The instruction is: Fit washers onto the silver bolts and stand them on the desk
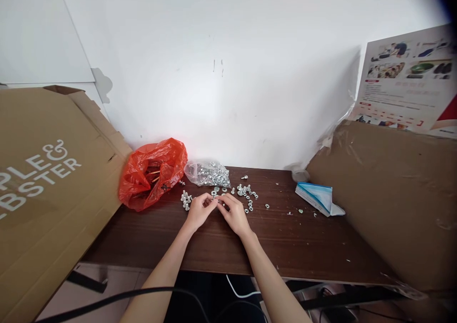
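My left hand (200, 211) and my right hand (234, 212) meet above the dark wooden table, fingertips pinched together. Between them is a small silvery metal fastener (214, 198), mostly covered by the fingers; I cannot tell whether it is a bolt, a nut or both. Just left of my left hand, a cluster of bolts (186, 200) stands on their heads. Beyond my right hand lie loose bolts (244, 189) and several nuts (250, 203). A few washers or nuts (216, 189) lie right behind my fingertips.
A red plastic bag (153, 173) and a clear bag of metal fasteners (210, 173) stand at the back of the table (285, 242). Large cardboard boxes flank it, left (53, 185) and right (400, 194). A blue and white packet (316, 197) lies at right. A black cable (135, 294) crosses in front.
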Action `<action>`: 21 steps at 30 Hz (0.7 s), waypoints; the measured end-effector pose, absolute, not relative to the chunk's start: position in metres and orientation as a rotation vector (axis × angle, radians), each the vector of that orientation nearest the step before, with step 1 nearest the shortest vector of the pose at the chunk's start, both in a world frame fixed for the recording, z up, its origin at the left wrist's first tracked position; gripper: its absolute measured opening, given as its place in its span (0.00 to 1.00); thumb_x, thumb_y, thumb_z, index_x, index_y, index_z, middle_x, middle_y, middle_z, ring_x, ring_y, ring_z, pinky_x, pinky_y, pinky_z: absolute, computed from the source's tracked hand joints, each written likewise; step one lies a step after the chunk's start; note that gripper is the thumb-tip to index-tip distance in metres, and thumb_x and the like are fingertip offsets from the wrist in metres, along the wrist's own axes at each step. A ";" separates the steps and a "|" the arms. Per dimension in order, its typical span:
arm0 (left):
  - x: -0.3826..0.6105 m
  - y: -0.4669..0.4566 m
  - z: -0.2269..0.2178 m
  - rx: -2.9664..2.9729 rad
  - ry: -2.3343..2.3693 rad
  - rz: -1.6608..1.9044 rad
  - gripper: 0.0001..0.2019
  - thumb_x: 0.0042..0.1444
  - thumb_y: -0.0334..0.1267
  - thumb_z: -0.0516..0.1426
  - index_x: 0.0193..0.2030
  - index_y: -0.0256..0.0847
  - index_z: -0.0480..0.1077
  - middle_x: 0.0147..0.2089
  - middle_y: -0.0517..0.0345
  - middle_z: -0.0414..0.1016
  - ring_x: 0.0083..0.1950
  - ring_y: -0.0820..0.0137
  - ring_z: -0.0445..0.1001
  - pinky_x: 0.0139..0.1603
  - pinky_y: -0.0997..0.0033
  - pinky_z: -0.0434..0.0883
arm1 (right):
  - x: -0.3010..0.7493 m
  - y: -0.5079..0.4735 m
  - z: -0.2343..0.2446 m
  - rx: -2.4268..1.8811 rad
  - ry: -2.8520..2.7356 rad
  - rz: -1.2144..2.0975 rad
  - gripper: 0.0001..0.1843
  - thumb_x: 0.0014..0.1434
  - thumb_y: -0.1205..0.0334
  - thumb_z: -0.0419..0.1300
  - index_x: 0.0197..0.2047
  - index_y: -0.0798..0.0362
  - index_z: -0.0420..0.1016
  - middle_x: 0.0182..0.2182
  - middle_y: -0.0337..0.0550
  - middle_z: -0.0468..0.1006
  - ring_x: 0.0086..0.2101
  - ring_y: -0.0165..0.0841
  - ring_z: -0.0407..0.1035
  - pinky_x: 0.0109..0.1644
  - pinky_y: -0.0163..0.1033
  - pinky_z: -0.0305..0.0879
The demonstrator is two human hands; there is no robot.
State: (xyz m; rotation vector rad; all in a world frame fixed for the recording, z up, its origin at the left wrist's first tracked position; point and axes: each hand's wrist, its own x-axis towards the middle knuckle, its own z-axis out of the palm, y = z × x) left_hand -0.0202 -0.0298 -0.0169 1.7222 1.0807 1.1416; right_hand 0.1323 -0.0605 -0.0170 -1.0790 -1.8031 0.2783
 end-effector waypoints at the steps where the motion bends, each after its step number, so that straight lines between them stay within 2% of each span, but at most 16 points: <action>1: -0.020 -0.030 -0.017 1.716 1.074 1.140 0.12 0.54 0.44 0.58 0.30 0.36 0.71 0.26 0.60 0.71 0.28 0.74 0.66 0.31 0.75 0.62 | 0.132 -0.060 -0.017 -1.078 -1.802 0.283 0.11 0.64 0.59 0.54 0.44 0.52 0.76 0.32 0.43 0.74 0.33 0.33 0.69 0.39 0.37 0.68; 15: -0.021 -0.029 -0.017 1.667 1.022 1.131 0.13 0.54 0.45 0.58 0.35 0.35 0.74 0.32 0.54 0.76 0.33 0.71 0.72 0.36 0.73 0.67 | 0.133 -0.059 -0.018 -1.092 -1.769 0.310 0.11 0.63 0.60 0.55 0.44 0.52 0.77 0.29 0.41 0.73 0.30 0.31 0.69 0.35 0.36 0.67; 21: -0.022 -0.028 -0.019 1.714 1.039 1.117 0.08 0.52 0.38 0.58 0.33 0.36 0.73 0.31 0.57 0.76 0.32 0.71 0.71 0.35 0.74 0.66 | 0.133 -0.059 -0.017 -1.083 -1.787 0.322 0.11 0.63 0.60 0.56 0.44 0.51 0.77 0.29 0.41 0.72 0.30 0.31 0.68 0.35 0.36 0.66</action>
